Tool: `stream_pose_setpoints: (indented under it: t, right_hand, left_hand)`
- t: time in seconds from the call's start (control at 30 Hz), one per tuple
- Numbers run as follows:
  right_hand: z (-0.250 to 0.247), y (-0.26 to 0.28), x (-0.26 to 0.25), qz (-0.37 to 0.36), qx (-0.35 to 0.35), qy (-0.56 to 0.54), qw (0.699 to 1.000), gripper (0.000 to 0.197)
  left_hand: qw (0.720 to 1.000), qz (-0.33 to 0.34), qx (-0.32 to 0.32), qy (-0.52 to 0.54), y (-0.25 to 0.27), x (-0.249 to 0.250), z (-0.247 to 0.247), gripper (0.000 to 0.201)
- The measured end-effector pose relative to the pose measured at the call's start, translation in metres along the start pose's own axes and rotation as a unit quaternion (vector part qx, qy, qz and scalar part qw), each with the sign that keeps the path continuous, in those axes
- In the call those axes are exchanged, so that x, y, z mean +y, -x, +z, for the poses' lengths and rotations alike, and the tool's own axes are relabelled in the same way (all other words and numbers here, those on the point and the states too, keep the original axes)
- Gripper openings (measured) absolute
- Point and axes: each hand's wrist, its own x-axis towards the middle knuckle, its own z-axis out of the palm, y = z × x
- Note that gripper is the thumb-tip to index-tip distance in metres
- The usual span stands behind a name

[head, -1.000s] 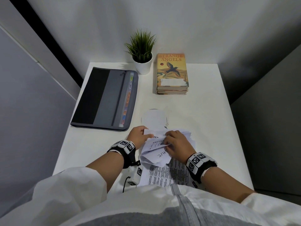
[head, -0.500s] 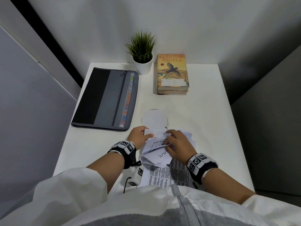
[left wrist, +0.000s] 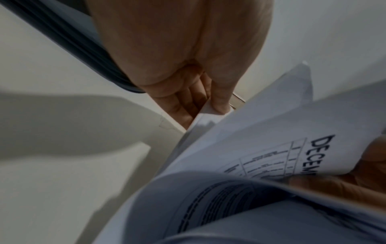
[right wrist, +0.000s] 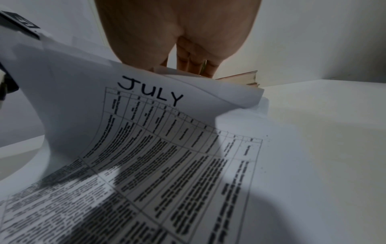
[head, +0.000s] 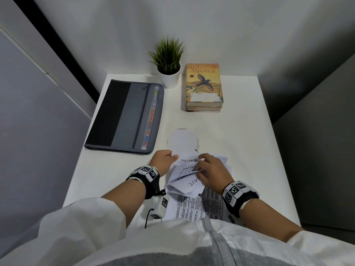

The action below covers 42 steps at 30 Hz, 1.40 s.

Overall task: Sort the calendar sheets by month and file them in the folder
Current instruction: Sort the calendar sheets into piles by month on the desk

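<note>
A loose stack of calendar sheets (head: 194,206) lies at the near middle of the white table (head: 244,135). My left hand (head: 163,160) pinches the stack's far left corner between thumb and fingers (left wrist: 219,105). My right hand (head: 211,170) grips the upper sheets curled back toward me. Headings show on a December sheet (head: 190,160) (left wrist: 313,148), a September sheet (head: 189,168) below it, and a bent-over July sheet (head: 193,184) (right wrist: 150,92). The grey zip folder (head: 124,116) with coloured month tabs lies shut at the far left, away from both hands.
A potted plant (head: 169,73) and a pile of books (head: 203,87) stand at the back edge. A round white disc (head: 182,140) lies just beyond the sheets. A small white marked device (head: 162,206) with a cable sits at the front edge.
My right hand has leafed one sheet further back, so the December heading now shows at the far end of the stack. Both hands stay where they were.
</note>
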Motion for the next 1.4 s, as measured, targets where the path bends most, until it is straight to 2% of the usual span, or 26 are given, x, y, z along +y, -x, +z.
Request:
stream_pose_setpoints:
  t: [0.2, 0.3, 0.43, 0.5, 0.67, 0.8, 0.87, 0.93, 1.03, 1.27, 1.4]
  right_hand:
    - [0.001, -0.002, -0.001, -0.008, -0.001, 0.002, 1.000, 0.005]
    - [0.001, -0.004, -0.001, -0.010, -0.003, 0.001, 1.000, 0.004]
    - [-0.002, -0.007, -0.002, -0.016, -0.013, 0.011, 1.000, 0.005]
    - [-0.006, -0.012, -0.003, -0.020, -0.043, 0.019, 0.999, 0.006]
    - [-0.023, -0.030, -0.004, 0.022, -0.163, 0.052, 0.985, 0.015]
    - [-0.021, -0.038, -0.012, 0.021, -0.216, 0.076, 0.973, 0.012]
    - [-0.017, -0.038, -0.013, 0.022, -0.227, 0.070, 0.971, 0.011]
    - [-0.015, -0.037, -0.011, 0.023, -0.221, 0.063, 0.973, 0.011]
    - [-0.015, -0.036, -0.008, 0.012, -0.199, 0.047, 0.979, 0.015]
    - [-0.024, -0.041, 0.004, 0.039, -0.126, 0.045, 0.990, 0.012]
    - [-0.020, -0.042, 0.002, 0.055, -0.099, 0.038, 0.993, 0.011]
  left_hand:
    - [0.996, 0.003, -0.006, 0.089, 0.004, 0.000, 0.004, 0.023]
    - [0.997, 0.046, -0.010, 0.067, 0.007, 0.002, 0.002, 0.035]
    - [0.998, 0.054, -0.022, 0.012, 0.008, 0.002, 0.001, 0.013]
    - [0.998, 0.055, -0.024, 0.004, 0.007, 0.001, -0.001, 0.004]
    - [0.996, 0.020, -0.051, 0.074, 0.005, 0.003, -0.003, 0.016]
    - [0.989, 0.010, -0.056, 0.139, 0.007, 0.007, -0.002, 0.003]
    - [0.986, 0.006, -0.049, 0.157, 0.009, 0.008, -0.001, 0.006]
    - [0.991, 0.013, -0.040, 0.129, 0.010, 0.008, 0.001, 0.014]
    - [0.998, 0.040, -0.037, 0.029, 0.010, 0.005, 0.004, 0.026]
    - [0.996, 0.071, -0.056, -0.017, 0.008, 0.005, 0.001, 0.014]
    - [0.995, 0.062, -0.076, -0.015, 0.008, 0.003, -0.003, 0.013]
